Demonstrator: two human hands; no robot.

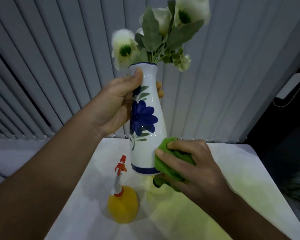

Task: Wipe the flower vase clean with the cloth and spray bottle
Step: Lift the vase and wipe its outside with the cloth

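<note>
A tall white vase point(146, 122) with a painted blue flower and blue bands is lifted above the table, tilted a little. White artificial flowers point(156, 32) with green leaves stick out of its mouth. My left hand point(114, 104) grips the vase around its neck and upper body, thumb near the rim. My right hand point(189, 167) holds a bunched green cloth point(164, 163) pressed against the vase's lower right side near the base. A yellow spray bottle point(122, 203) with an orange and white nozzle stands on the table below the vase, untouched.
The white table point(232, 179) fills the lower middle of the view, its far edge against grey vertical blinds point(59, 66). A dark object with a white cord point(291, 94) is at the right, beyond the table's edge.
</note>
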